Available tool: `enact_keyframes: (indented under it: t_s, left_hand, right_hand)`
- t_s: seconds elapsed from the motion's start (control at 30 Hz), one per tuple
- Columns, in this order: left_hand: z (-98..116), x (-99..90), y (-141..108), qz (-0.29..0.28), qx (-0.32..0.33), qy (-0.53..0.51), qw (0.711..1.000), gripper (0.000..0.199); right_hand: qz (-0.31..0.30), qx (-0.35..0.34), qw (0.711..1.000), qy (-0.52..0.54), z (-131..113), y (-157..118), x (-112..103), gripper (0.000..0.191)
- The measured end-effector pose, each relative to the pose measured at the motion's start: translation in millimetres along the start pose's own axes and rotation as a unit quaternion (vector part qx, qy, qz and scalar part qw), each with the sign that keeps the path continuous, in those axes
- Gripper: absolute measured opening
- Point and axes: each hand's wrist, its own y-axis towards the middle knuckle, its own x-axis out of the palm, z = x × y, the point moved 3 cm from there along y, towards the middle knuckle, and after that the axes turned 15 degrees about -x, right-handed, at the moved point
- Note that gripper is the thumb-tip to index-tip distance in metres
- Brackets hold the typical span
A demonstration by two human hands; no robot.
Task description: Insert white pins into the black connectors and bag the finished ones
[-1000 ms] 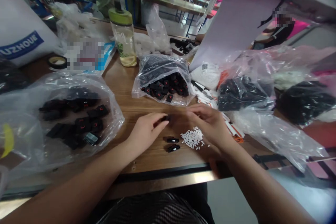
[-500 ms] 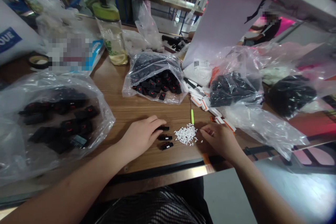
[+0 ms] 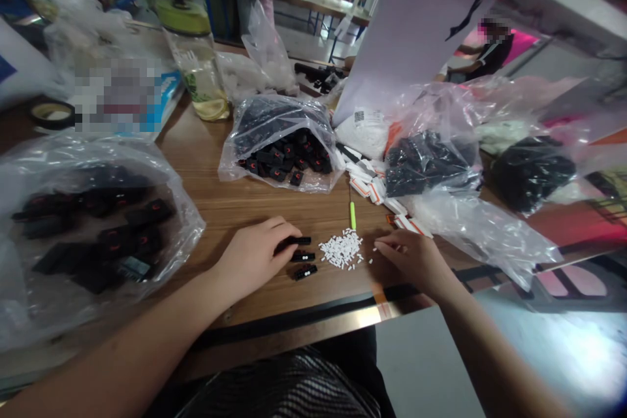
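Fingers (image 3: pixel 285 230) pinched: left hand (image 3: pixel 255 253) on black block (image 3: pixel 303 241), right hand (image 3: pixel 415 257) perhaps on white piece (image 3: pixel 375 249).

single head-worn view, looking forward and down, wooden tabletop (image 3: pixel 259 206) close below

Left hand (image 3: pixel 255 251): back upward, thumb and fingers closed in pinch.
Right hand (image 3: pixel 411 255): fingers curled, thumb and index drawn together.
Forearms (image 3: pixel 147 326): bare, both angled inward from the lower corners of view.
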Motion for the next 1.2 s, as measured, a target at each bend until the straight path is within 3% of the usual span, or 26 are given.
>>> enact_keyframes:
  t_s: [0.27,0.4,0.5,0.77,1.0,1.2]
  left_hand:
    - [1,-1.0,0,-0.003,0.000,-0.014,1.000,0.017]
    - [1,-1.8,0,-0.002,-0.004,-0.011,1.000,0.016]
    - [0,-2.0,0,0.001,-0.003,-0.012,1.000,0.016]
    - [-1,0.0,0,-0.001,-0.001,-0.017,1.000,0.016]
    - [-1,-0.7,1,-0.006,0.001,-0.020,1.000,0.016]
    - [2,-1.9,0,-0.001,-0.004,-0.032,0.999,0.015]
  right_hand:
    - [-0.011,-0.084,0.995,-0.050,-18,-6,4,0.023]
    - [-0.007,-0.029,0.992,-0.120,-14,-2,4,0.026]
    - [-0.010,0.026,0.997,-0.074,-7,-1,3,0.028]
    - [-0.021,-0.002,0.999,0.043,3,-6,-2,0.026]
    - [-0.042,0.041,0.998,0.034,9,-5,-3,0.024]
    - [-0.036,-0.012,0.999,0.014,11,-3,-5,0.026]
